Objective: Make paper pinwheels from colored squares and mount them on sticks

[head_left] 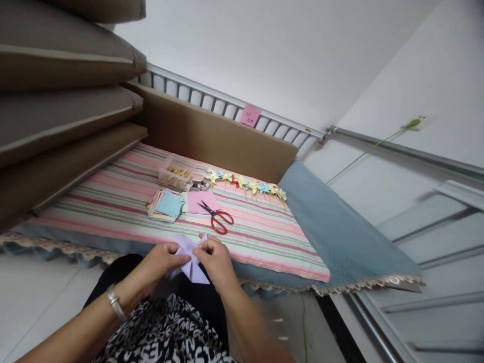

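A lilac paper pinwheel (193, 269) is held between both hands above my lap, at the near edge of the striped cloth. My left hand (163, 263) pinches it from the left, thumb toward the middle. From the right, my right hand (216, 259) pinches it near its centre. Red-handled scissors (217, 218) lie beyond my right hand, blades slightly apart, on a pink paper sheet (202, 200). Left of them is a pile of coloured paper squares with a light blue sheet (170, 204) on top.
A clear plastic box (176, 172) holds thin wooden sticks, with small metallic items (198, 185) beside it. Finished pinwheels (247, 185) lie in a row along the back board (227, 138). Stacked brown cushions (68, 106) rise at left. A green cord (351, 159) runs to a wall socket.
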Action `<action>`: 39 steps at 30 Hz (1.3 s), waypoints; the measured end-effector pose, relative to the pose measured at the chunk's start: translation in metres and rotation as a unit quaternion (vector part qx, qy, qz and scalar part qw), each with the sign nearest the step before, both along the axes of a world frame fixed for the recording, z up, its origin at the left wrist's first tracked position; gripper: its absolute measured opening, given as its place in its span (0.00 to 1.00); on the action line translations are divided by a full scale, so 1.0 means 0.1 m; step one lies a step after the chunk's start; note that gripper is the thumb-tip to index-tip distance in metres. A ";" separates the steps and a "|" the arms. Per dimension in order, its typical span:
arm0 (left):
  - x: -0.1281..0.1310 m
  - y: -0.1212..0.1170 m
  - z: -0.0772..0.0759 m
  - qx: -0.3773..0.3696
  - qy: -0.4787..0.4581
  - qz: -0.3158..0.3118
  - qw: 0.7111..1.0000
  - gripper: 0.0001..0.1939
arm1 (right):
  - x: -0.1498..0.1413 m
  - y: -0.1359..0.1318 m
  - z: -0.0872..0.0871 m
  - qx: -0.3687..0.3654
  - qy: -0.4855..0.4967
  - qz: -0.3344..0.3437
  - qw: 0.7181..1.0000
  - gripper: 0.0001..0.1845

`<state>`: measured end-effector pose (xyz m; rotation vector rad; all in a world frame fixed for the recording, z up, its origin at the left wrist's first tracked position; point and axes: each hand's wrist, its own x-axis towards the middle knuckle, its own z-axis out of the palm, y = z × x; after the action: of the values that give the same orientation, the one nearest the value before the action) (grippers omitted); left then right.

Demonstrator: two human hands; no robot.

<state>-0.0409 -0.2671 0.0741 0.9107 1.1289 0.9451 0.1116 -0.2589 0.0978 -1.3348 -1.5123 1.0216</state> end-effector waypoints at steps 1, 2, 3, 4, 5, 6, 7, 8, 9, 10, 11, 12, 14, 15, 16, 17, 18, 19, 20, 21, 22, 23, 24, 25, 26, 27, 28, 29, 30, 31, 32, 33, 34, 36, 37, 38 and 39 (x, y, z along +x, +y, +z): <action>0.00 0.00 0.01 -0.003 -0.005 0.000 1.000 0.10 | 0.00 0.00 0.00 -0.002 0.002 0.001 1.000 0.07; 0.00 0.00 0.02 -0.007 -0.010 -0.002 1.000 0.10 | 0.00 0.00 -0.01 -0.004 0.005 0.003 1.000 0.07; 0.00 0.00 0.02 -0.009 -0.013 -0.003 1.000 0.10 | 0.00 0.00 -0.01 -0.005 0.009 0.005 1.000 0.07; 0.00 0.00 0.03 -0.009 -0.016 -0.004 1.000 0.09 | 0.00 0.00 -0.02 -0.007 0.012 0.006 1.000 0.07; 0.00 0.00 0.04 -0.011 -0.018 -0.006 1.000 0.09 | 0.00 0.00 -0.02 -0.008 0.013 0.007 1.000 0.06; -0.01 -0.01 0.04 -0.012 -0.019 -0.007 1.000 0.09 | 0.01 0.00 -0.03 -0.008 0.014 0.008 1.000 0.06; -0.01 0.00 0.04 -0.013 -0.021 -0.007 1.000 0.09 | 0.01 0.00 -0.03 -0.008 0.013 0.010 1.000 0.06; -0.01 0.00 0.03 -0.014 -0.023 -0.007 1.000 0.10 | 0.01 0.01 -0.03 -0.008 0.011 0.012 1.000 0.06; -0.01 0.00 0.03 -0.015 -0.025 -0.006 1.000 0.10 | 0.01 0.01 -0.03 -0.007 0.009 0.015 1.000 0.06; -0.02 0.00 0.02 -0.015 -0.026 -0.006 1.000 0.10 | 0.02 0.01 -0.03 -0.007 0.006 0.017 1.000 0.06; -0.02 0.00 0.01 -0.016 -0.025 -0.005 1.000 0.10 | 0.02 0.01 -0.02 -0.007 0.003 0.019 1.000 0.06; -0.02 0.00 0.00 -0.016 -0.023 -0.004 1.000 0.10 | 0.02 0.02 -0.02 -0.008 0.000 0.021 1.000 0.07; -0.03 0.00 -0.01 -0.014 -0.018 -0.005 1.000 0.11 | 0.01 0.02 -0.01 -0.008 -0.007 0.021 1.000 0.07; -0.03 0.01 -0.02 -0.014 -0.018 -0.007 1.000 0.11 | 0.01 0.03 0.00 -0.007 -0.010 0.021 1.000 0.07; -0.03 0.01 -0.02 -0.015 -0.020 -0.009 1.000 0.11 | 0.01 0.03 0.01 -0.007 -0.012 0.022 1.000 0.07; -0.03 0.01 -0.02 -0.015 -0.023 -0.009 1.000 0.11 | 0.01 0.03 0.01 -0.007 -0.013 0.022 1.000 0.07; -0.03 0.01 -0.02 -0.014 -0.027 -0.009 1.000 0.11 | 0.01 0.03 0.02 -0.008 -0.013 0.022 1.000 0.08; -0.03 0.01 -0.01 -0.014 -0.029 -0.008 0.999 0.11 | 0.01 0.03 0.02 -0.009 -0.013 0.023 1.000 0.08; -0.03 0.00 -0.01 -0.014 -0.031 -0.006 0.999 0.11 | 0.01 0.03 0.03 -0.010 -0.013 0.024 1.000 0.08; -0.03 0.00 0.00 -0.014 -0.032 -0.004 0.999 0.11 | 0.01 0.03 0.03 -0.011 -0.013 0.024 1.000 0.08; -0.03 0.00 0.01 -0.013 -0.033 -0.002 0.999 0.11 | 0.01 0.03 0.02 -0.012 -0.013 0.025 1.000 0.07; -0.03 0.00 0.02 -0.014 -0.033 -0.002 0.999 0.11 | 0.01 0.03 0.02 -0.014 -0.014 0.025 0.999 0.07; -0.03 0.00 0.03 -0.015 -0.032 -0.001 0.999 0.10 | 0.01 0.03 0.01 -0.015 -0.016 0.026 0.999 0.06; -0.03 -0.01 0.05 -0.016 -0.033 0.001 0.999 0.10 | 0.02 0.03 0.01 -0.016 -0.018 0.027 0.999 0.06; -0.03 -0.01 0.07 -0.017 -0.035 0.003 0.999 0.10 | 0.02 0.03 0.00 -0.017 -0.021 0.027 0.999 0.05; -0.03 -0.02 0.10 -0.019 -0.038 0.006 0.999 0.09 | 0.03 0.04 -0.01 -0.018 -0.024 0.026 0.999 0.04; -0.03 -0.02 0.12 -0.021 -0.041 0.009 0.999 0.10 | 0.04 0.04 -0.01 -0.018 -0.023 0.025 0.999 0.04; -0.03 -0.03 0.14 -0.025 -0.044 0.010 0.999 0.10 | 0.06 0.05 -0.02 -0.019 -0.016 0.020 1.000 0.04; -0.03 -0.03 0.16 -0.028 -0.048 0.012 0.998 0.09 | 0.07 0.05 -0.03 -0.019 0.001 0.012 1.000 0.05; -0.03 -0.04 0.17 -0.032 -0.050 0.014 0.998 0.09 | 0.09 0.06 -0.04 -0.021 0.027 0.003 0.999 0.08; -0.03 -0.04 0.18 -0.034 -0.053 0.017 0.998 0.09 | 0.10 0.05 -0.06 -0.025 0.058 -0.007 0.998 0.11; -0.03 -0.04 0.18 -0.035 -0.056 0.021 0.998 0.09 | 0.11 0.05 -0.09 -0.032 0.094 -0.016 0.995 0.15; -0.03 -0.03 0.17 -0.035 -0.060 0.025 0.997 0.09 | 0.12 0.04 -0.12 -0.044 0.129 -0.021 0.990 0.19; -0.03 -0.02 0.15 -0.029 -0.067 0.033 0.997 0.09 | 0.11 0.00 -0.19 -0.084 0.192 -0.013 0.978 0.23; -0.02 -0.02 0.14 -0.023 -0.071 0.035 0.997 0.09 | 0.09 -0.02 -0.22 -0.110 0.219 0.000 0.970 0.24; -0.01 -0.02 0.13 -0.017 -0.073 0.035 0.997 0.08 | 0.08 -0.05 -0.24 -0.136 0.242 0.015 0.961 0.23; 0.00 -0.02 0.12 -0.012 -0.074 0.037 0.997 0.08 | 0.05 -0.07 -0.26 -0.159 0.262 0.030 0.951 0.21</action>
<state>-0.0413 -0.2687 0.0863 0.7713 1.0503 1.0402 0.1169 -0.2659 0.0720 -1.1056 -1.0190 1.5652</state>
